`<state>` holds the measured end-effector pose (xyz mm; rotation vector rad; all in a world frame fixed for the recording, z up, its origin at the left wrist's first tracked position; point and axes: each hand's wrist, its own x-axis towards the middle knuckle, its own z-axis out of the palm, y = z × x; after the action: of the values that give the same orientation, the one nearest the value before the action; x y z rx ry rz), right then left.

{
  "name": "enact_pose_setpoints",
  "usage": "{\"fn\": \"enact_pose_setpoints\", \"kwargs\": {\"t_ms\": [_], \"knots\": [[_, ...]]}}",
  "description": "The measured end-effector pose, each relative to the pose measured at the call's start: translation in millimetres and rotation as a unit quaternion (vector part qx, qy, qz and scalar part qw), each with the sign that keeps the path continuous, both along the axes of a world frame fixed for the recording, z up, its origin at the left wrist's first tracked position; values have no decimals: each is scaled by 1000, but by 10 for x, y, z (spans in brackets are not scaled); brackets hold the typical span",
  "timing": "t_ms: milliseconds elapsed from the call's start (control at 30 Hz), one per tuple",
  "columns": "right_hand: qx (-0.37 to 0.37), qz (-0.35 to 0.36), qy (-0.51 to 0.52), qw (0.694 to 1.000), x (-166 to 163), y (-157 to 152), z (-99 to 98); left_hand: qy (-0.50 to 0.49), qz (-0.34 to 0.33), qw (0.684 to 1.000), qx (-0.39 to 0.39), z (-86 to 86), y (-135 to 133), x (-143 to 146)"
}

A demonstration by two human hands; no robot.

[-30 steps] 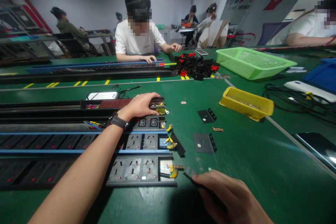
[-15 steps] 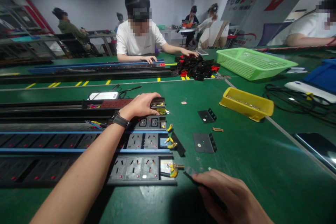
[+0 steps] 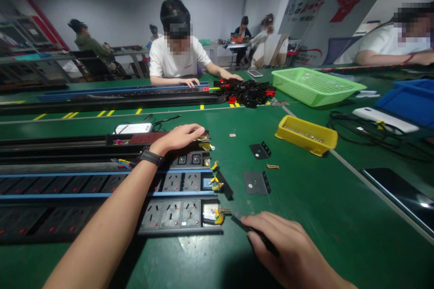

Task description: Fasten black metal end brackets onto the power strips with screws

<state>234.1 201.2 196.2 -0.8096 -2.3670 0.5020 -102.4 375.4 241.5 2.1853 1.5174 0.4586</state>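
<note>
My right hand is closed on a thin black plate, held edge-on at the end of the nearest power strip. Out of that strip's open end comes a yellow-green wire with a brass bolt. My left hand lies across the farther strips near their right ends, its fingers stretched out and holding nothing. Under my left forearm runs a blue-edged power strip. Beside that strip's wired end, a dark flat piece rests on the table.
Two black brackets and brass screws lie right of the strips. A yellow bin of small metal parts, a green basket and a phone stand farther right. Opposite, a co-worker touches a black-and-red pile.
My left thumb has come off the far strip's end and the hand now lies flatter. My right hand keeps the black plate near the nearest strip. The view has shifted slightly.
</note>
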Motion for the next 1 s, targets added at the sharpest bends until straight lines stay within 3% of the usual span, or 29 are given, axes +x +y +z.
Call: {"fn": "enact_pose_setpoints", "kwargs": {"t_ms": [233,467,1000], "knots": [[-13,-16,-32,999,-29,-38,95,67,56,995,49,26,-28,68],[-40,11,-64,997,-43,-55,120,101,66,990,73,23,-48,74],[39,39,-120,991,-48,-125,-10,126,73,987,74,-43,-55,47]]}}
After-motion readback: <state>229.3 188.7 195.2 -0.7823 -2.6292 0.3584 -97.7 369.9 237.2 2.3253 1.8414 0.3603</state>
